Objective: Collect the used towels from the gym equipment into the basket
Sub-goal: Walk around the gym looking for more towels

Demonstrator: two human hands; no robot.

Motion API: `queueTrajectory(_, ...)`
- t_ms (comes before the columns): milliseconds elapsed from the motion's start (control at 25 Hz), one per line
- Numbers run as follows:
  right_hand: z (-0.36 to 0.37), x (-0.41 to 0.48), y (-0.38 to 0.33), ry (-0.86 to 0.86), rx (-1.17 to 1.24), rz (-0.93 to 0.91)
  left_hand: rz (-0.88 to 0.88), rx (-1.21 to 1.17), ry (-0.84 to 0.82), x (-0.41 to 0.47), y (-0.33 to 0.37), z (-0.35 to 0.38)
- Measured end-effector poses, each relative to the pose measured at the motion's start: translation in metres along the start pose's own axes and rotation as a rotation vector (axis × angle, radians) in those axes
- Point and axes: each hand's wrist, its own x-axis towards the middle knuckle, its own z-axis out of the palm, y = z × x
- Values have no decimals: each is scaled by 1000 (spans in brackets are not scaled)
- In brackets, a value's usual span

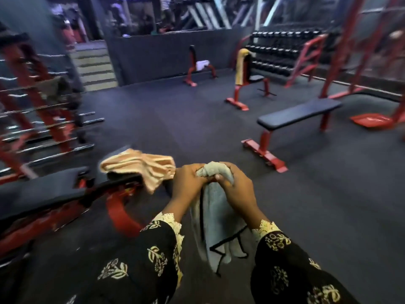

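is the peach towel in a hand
No, the peach towel lies on the bench pad; left hand and right hand grip the grey towel.

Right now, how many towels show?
4: grey towel in left hand and right hand; peach towel on near bench; white towel on far bench; yellow towel over upright bench. Blurred cloth on left rack may be a fifth.

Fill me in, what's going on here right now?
A person grips the bunched top of a grey towel with the left hand and right hand; the rest hangs down. A peach towel lies draped over the near bench. A white towel and a yellow towel sit on farther benches. No basket shows.
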Motion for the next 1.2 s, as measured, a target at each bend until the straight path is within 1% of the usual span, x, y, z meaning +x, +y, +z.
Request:
queueTrajectory(160, -98, 61, 69, 11, -63, 87, 51, -100, -148, 99, 36, 119)
queueTrajectory(240, -139, 94, 101, 62, -88, 158, 90, -170, -211, 146, 56, 178)
queueTrajectory(360, -211, 152, 153, 282, -144, 302, 149, -226, -381, 225, 95, 276)
queueTrajectory(480, -287, 198, 198, 518, -222, 369, 265, -276, -556, 290, 147, 365)
queueTrajectory(600, -356, 233, 237, 690, -298, 435, 376, -300, -640, 333, 186, 444)
queueTrajectory(720, -436, 270, 297, 817, -315, 474, 460, -316, -732, 383, 214, 542)
queueTrajectory(840, -518, 311, 357, 899, -274, 484, 487, -307, -824, 438, 240, 641)
queueTrajectory(920, -570, 342, 396, 923, -246, 472, 461, -320, -844, 471, 261, 708)
queueTrajectory(1040, -662, 400, 446, 954, -222, 491, 404, -356, -792, 521, 308, 810)
queueTrajectory(1120, -721, 438, 473, 949, -228, 489, 384, -372, -781, 557, 341, 867)
queueTrajectory(1200, -768, 467, 494, 937, -243, 499, 400, -368, -788, 589, 367, 911)
